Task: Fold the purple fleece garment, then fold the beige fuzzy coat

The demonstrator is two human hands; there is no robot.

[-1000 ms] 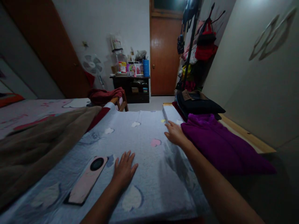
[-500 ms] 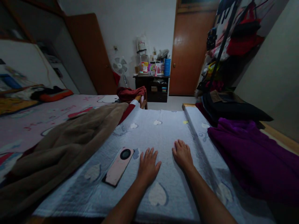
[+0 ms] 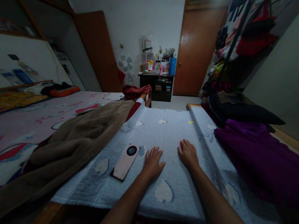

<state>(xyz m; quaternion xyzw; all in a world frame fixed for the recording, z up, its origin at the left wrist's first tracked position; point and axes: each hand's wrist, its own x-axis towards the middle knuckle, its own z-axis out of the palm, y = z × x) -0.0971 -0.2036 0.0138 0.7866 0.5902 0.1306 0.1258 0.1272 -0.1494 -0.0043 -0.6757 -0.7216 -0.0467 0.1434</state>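
My left hand [image 3: 153, 163] lies palm down on a pale blue quilted sheet [image 3: 161, 133] printed with hearts, fingers spread and holding nothing. Left of it, a pink phone [image 3: 122, 167] rests face down, its round black camera at the far end. My right hand [image 3: 188, 154] also rests on the sheet, a short gap to the right, with its fingers close together and bent. A small pink spot shows by its index fingertip; what lies under the fingers is hidden.
A brown fleece blanket [image 3: 93, 133] borders the left side, beyond it a pink bed cover [image 3: 63, 109]. Folded purple clothing [image 3: 254, 158] and a dark cushion-like pile [image 3: 243, 109] lie at the right. Farther back stand a fan [image 3: 126, 64], a dark cabinet [image 3: 155, 90] and a door [image 3: 193, 53].
The whole scene has shifted slightly right in view as the head turned left. Both hands and the phone keep their places on the sheet.
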